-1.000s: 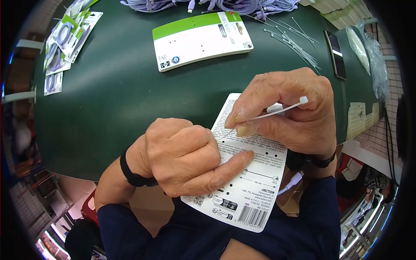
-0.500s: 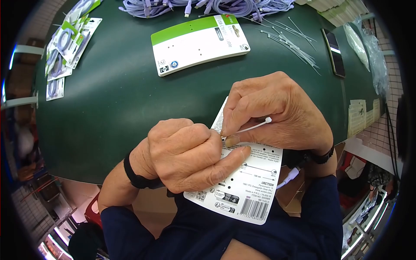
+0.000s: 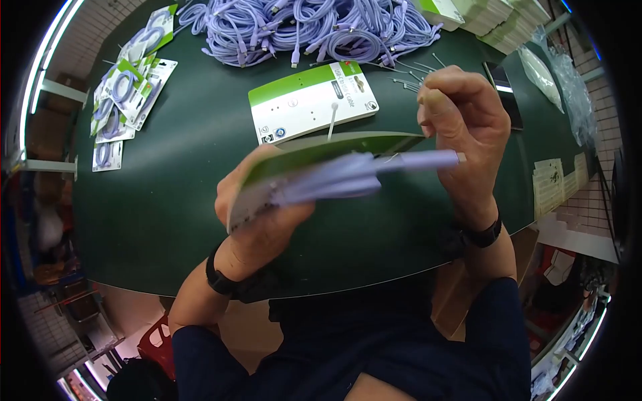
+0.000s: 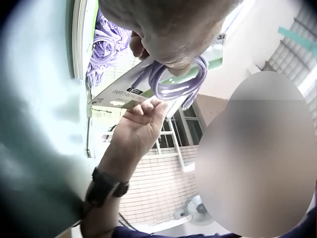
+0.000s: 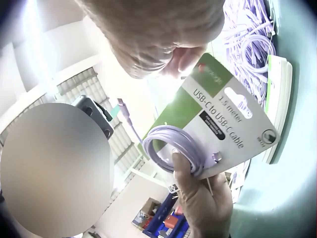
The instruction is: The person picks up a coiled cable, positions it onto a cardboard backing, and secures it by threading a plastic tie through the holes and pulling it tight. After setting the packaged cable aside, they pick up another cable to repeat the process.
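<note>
The left hand [image 3: 257,200] grips a cardboard card [image 5: 235,114] by one end, its thumb pressing a coiled lilac cable [image 5: 173,144] against the printed face. Seen from the head, the card is tilted nearly edge-on and blurred, with a cable plug [image 3: 428,159] reaching toward the right hand. A white cable tie [image 3: 333,120] sticks up behind the card. Beside the card's other end is the right hand [image 3: 468,127], raised with bent fingers; whether it touches the card or plug is unclear.
A stack of flat cards [image 3: 294,110] lies behind the held card, near loose cable ties [image 3: 408,83]. Lilac cables [image 3: 301,30] are heaped at the back. Carded cables [image 3: 124,90] lie at left; a phone [image 3: 505,97] and plastic bag [image 3: 572,100] are at right.
The card has been lifted and turned, bringing its cable side into view. My right hand has moved up and away from the left, and the view now takes in more of the cable heap.
</note>
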Demonstrator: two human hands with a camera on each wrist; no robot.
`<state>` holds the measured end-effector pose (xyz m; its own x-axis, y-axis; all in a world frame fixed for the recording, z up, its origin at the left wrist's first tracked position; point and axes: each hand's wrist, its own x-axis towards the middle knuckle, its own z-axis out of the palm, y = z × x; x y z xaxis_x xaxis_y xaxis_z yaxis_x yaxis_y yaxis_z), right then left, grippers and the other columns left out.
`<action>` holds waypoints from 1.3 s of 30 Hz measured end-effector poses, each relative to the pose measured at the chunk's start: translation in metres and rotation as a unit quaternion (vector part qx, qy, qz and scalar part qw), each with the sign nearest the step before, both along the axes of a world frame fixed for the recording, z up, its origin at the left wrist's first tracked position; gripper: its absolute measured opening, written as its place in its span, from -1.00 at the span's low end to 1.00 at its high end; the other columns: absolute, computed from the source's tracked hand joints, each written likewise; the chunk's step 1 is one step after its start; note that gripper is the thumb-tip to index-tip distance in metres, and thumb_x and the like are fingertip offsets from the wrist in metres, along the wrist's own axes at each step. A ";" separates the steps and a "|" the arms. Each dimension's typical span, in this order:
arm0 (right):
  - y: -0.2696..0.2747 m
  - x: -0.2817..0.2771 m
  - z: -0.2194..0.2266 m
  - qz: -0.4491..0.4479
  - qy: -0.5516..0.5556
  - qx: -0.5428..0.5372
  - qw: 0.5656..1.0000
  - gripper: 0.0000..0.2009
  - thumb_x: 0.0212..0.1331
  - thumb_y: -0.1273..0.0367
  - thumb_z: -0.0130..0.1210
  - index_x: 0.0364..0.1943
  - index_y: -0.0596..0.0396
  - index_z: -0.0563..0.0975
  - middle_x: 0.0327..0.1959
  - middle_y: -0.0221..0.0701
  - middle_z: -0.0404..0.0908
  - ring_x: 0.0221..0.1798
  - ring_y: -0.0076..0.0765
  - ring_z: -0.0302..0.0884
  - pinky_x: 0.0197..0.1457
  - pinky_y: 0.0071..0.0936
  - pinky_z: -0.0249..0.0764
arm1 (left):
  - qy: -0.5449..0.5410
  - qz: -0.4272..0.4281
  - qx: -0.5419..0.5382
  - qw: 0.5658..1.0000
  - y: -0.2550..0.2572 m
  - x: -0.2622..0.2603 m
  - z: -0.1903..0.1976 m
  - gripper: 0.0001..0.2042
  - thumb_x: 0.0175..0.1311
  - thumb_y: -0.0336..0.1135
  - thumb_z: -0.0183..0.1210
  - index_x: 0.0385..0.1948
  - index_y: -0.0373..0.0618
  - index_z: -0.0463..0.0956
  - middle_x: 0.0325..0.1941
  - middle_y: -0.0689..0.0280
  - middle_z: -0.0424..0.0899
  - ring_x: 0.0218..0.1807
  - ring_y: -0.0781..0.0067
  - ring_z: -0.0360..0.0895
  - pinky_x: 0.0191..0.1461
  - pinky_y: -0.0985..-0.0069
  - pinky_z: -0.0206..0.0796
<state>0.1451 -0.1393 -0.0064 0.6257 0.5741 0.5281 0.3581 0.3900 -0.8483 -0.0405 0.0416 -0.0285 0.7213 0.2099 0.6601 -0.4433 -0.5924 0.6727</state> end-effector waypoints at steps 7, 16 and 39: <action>0.023 -0.031 -0.001 0.009 -0.339 0.028 0.940 -0.73 0.05 0.64 0.40 -0.16 0.10 0.69 -0.30 -0.34 0.69 -0.38 -0.39 0.55 -0.37 -0.48 0.46 | 0.087 0.101 -0.435 0.890 -0.009 0.019 0.011 -0.74 0.50 -0.30 0.23 0.12 -0.12 0.51 -0.22 0.38 0.68 -0.35 0.58 0.65 -0.47 0.68 0.34; 0.024 -0.034 -0.007 -0.124 -0.496 -0.055 0.858 -0.67 -0.23 0.53 0.43 -0.24 0.00 0.75 -0.30 -0.49 0.68 -0.42 -0.38 0.51 -0.46 -0.46 0.42 | 0.021 0.077 -0.536 0.840 -0.036 0.045 0.013 -0.71 0.42 -0.36 0.31 0.09 -0.10 0.47 -0.16 0.38 0.62 -0.36 0.69 0.52 -0.48 0.64 0.29; 0.026 -0.034 -0.005 -0.102 -0.515 -0.036 0.850 -0.64 -0.24 0.53 0.46 -0.22 0.01 0.73 -0.23 -0.44 0.69 -0.35 -0.37 0.55 -0.36 -0.46 0.50 | 0.009 0.029 -0.536 0.844 -0.035 0.048 0.001 -0.71 0.46 -0.38 0.26 0.12 -0.20 0.48 -0.02 0.30 0.65 -0.08 0.58 0.62 -0.15 0.54 0.53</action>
